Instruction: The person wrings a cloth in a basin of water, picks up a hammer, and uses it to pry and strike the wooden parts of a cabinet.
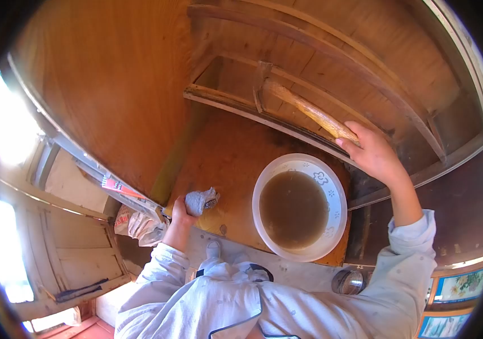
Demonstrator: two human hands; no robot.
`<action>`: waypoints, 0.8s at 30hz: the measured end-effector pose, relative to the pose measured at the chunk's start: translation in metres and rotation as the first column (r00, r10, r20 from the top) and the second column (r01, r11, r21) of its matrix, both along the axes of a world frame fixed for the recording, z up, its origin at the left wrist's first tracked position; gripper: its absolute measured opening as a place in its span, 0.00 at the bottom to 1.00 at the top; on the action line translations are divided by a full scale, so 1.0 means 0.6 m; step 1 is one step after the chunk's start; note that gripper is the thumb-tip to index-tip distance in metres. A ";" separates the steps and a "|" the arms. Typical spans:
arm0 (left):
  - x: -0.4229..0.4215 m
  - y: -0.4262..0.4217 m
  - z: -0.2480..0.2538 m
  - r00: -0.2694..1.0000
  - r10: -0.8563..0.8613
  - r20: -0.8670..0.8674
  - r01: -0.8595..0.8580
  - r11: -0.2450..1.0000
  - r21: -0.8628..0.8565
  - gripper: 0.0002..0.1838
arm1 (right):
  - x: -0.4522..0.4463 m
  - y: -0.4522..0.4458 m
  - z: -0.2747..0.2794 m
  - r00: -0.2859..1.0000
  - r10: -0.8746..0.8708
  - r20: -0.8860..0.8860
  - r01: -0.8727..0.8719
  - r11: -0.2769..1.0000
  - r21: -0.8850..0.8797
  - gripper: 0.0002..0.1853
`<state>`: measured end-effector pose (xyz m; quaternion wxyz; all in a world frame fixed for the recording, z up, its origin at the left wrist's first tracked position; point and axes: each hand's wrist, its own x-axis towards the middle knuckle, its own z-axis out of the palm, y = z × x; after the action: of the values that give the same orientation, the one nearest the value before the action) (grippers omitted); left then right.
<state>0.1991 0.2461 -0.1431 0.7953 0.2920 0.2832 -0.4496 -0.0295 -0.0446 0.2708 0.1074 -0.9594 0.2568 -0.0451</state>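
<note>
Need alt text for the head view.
A person's right hand holds a long yellowish stick in front of wooden shelving, while the left hand holds a crumpled pale bundle. Between them, a white basin of murky brown liquid sits on a wooden board.

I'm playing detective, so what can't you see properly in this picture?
All in the head view:
Bottom of the basin: hidden by murky water.
Near end of the stick: covered by the right hand; its far tip is blurred.
Part of the left hand: behind the rag.
Print on the bag: too small.
Left edge: washed out by glare.
</note>
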 end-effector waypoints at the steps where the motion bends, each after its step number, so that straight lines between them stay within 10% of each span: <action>1: 0.008 -0.005 -0.009 1.000 -0.007 0.017 0.007 1.000 -0.009 0.17 | 0.001 0.000 0.004 1.000 0.028 0.009 -0.028 1.000 -0.011 0.18; 9: 0.046 -0.052 -0.122 0.975 -0.021 0.222 -0.017 0.985 0.169 0.14 | 0.030 0.006 0.050 0.994 0.067 -0.088 -0.071 0.996 -0.046 0.16; 21: 0.014 -0.086 -0.032 0.828 0.038 0.560 -0.294 0.879 0.375 0.15 | 0.028 -0.059 0.114 0.893 0.398 -0.208 -0.449 0.785 -0.427 0.16; 24: 0.002 -0.072 0.001 0.790 -0.184 0.585 -0.198 0.827 0.527 0.16 | 0.038 -0.075 0.123 0.844 0.494 -0.211 -0.533 0.725 -0.437 0.16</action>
<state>0.2003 0.2029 -0.1427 0.7224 0.6413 0.1303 -0.2232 -0.0069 -0.0895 0.3445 -0.1354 -0.9895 -0.0340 -0.0375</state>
